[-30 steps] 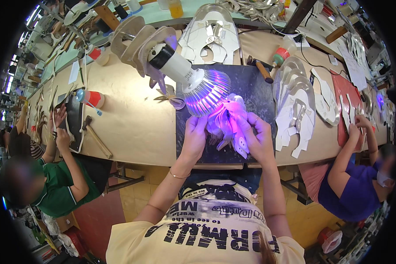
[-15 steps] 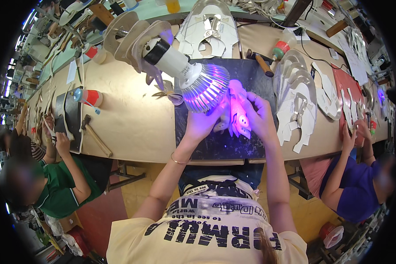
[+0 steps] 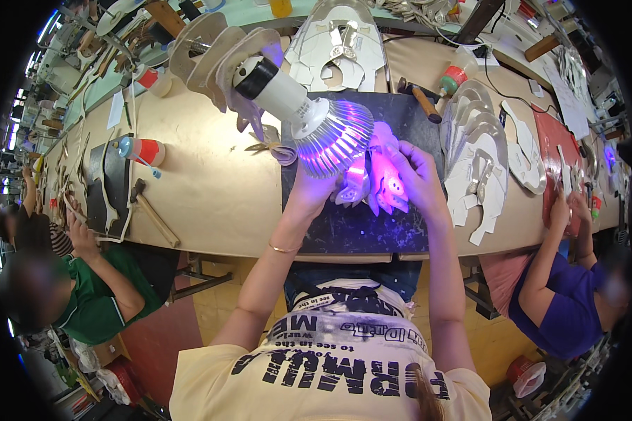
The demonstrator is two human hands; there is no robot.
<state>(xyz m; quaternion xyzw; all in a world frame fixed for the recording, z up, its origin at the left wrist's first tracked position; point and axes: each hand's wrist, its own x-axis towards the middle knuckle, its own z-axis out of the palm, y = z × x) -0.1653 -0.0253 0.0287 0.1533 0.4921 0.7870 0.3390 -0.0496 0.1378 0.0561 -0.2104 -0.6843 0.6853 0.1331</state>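
Observation:
Under a silver finned lamp (image 3: 333, 140) with a white neck, both hands work in violet light over a black mat (image 3: 365, 238). My right hand (image 3: 421, 177) is closed on a fanned bundle of flat cut pieces (image 3: 391, 188), with small dark holes, glowing pink. My left hand (image 3: 312, 193) holds a second bundle of similar pieces (image 3: 353, 188) beside it. The lamp head hides most of the left fingers. The two bundles hang side by side, with their pointed ends toward me.
Stacked white cut parts lie on clear templates at the back (image 3: 340, 49) and right (image 3: 474, 168). A hammer (image 3: 423, 104), a mallet (image 3: 155, 214) and red-banded bottles (image 3: 142, 151) stand around. Co-workers in green (image 3: 102, 295) and purple (image 3: 561, 302) sit on either side.
The bundle in my left hand has come out further from under the lamp and caught the light. The right-hand bundle has shifted slightly right. The green-clad co-worker's hands have moved.

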